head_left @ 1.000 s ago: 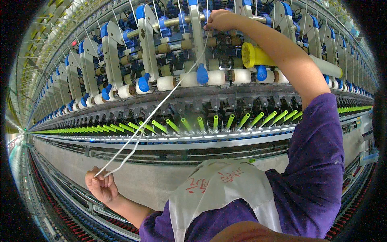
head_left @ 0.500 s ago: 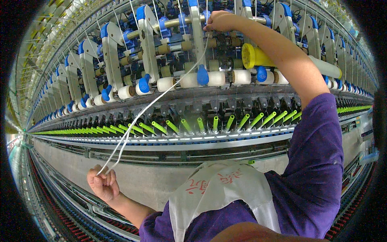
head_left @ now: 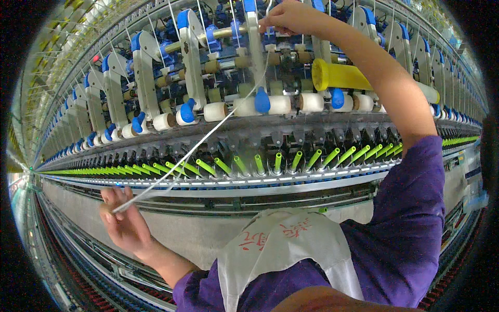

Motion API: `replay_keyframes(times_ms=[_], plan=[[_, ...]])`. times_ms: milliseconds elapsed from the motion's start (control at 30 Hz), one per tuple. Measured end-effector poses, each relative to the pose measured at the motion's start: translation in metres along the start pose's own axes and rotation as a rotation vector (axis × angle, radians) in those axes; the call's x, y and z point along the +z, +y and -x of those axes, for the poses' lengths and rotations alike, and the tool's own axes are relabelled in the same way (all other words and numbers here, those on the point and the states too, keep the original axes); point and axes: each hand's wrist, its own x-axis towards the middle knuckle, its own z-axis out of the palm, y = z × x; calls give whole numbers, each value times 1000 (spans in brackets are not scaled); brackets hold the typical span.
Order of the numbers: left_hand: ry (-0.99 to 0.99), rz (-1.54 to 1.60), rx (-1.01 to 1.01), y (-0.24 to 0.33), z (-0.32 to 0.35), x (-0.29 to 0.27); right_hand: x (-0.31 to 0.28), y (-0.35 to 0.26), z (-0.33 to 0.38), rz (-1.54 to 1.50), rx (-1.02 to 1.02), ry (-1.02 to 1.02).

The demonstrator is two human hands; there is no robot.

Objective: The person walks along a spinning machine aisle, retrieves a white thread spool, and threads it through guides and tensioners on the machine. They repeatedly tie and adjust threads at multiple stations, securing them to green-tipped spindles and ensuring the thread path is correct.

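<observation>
A white roving strand (head_left: pixel 208 134) runs slantwise across the front of the spinning frame. Its lower end sits in the fingers of my left hand (head_left: pixel 125 221), raised at the left over the grey lower panel; the other fingers are loosely curled. Up at the top, my right hand (head_left: pixel 291 18) reaches to the drafting parts with its fingers pinched together where the strand passes. Exactly how those fingertips grip it is partly hidden. Beside them stands a grey pressure arm (head_left: pixel 256 49) with a blue top, and a blue lever (head_left: pixel 262 101) hangs below.
White rollers (head_left: pixel 215 111) line the frame, with a row of bright green spindle tubes (head_left: pixel 258 165) beneath. A yellow-ended pale tube (head_left: pixel 340 76) lies across the rollers under my right forearm. A metal rail (head_left: pixel 249 191) runs below the spindles.
My left hand has risen and shifted slightly left, its fingers spreading more. The doubled strand near it has flattened upward. My right hand has moved slightly up, staying near the same arm.
</observation>
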Motion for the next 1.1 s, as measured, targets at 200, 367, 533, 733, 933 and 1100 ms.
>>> replay_keyframes(times_ms=[200, 367, 533, 733, 933, 1100], plan=[[-451, 274, -285, -8, -60, 104, 2, -62, 71, -488, -169, -21], [-481, -285, -336, -53, -81, 189, 4, -76, 97, -613, -227, 82], [-609, -470, -110, -76, -86, 229, 0, -80, 99, -642, -296, 294], [-594, -610, 10, -82, -91, 235, -21, -81, 92, -578, -37, 163], [-766, -763, 15, -83, -97, 220, -31, -68, 75, -693, -104, 79], [-859, -897, -14, -38, -66, 178, -19, -33, 39, -281, -75, 117]])
